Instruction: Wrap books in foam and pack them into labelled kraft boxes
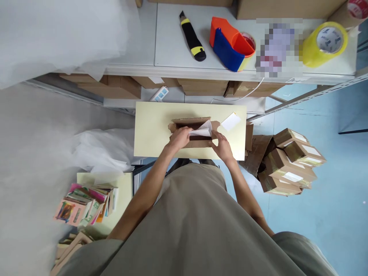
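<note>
A small cardboard box (198, 144) lies on the pale yellow table with its flaps raised. Inside it is white wrapping material (202, 131), thin and folded, and whatever lies beneath is hidden. My left hand (179, 138) reaches over the box's left end, its fingers closed on the edge of the white wrapping. At the right end, my right hand (222, 147) curls its thumb and fingers about the corner of the box, beside the right flap. A white card or slip (230, 121) rests on the table, right of the box.
On the shelf above lie a box cutter (192, 36), a tape dispenser (228, 46) and a yellow tape roll (324, 44). Stacked cartons (290, 165) stand on the floor at right. Books (86, 205) and white sheeting (103, 149) are at left.
</note>
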